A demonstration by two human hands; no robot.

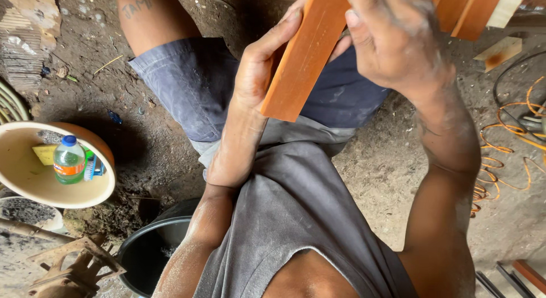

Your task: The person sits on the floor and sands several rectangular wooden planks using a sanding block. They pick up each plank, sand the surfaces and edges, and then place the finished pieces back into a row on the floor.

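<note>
We grip a flat orange-stained wooden board [304, 56] with our left hand [264, 64] and right hand [392, 39]. A small clear plastic bottle with an orange label and blue cap [69, 159] stands in the round cream bowl [57, 195] at left.

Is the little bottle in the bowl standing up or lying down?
Standing up. The small clear bottle sits upright inside the cream bowl, its blue cap on top. Both hands are away from it, holding an orange wooden board.

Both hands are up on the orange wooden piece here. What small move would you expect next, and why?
Probably a small turn or shift of the orange wooden slat to steady it. The left hand grips its edge from the side, the right hand presses over its upper part, and its lower end hangs free above the lap.
</note>
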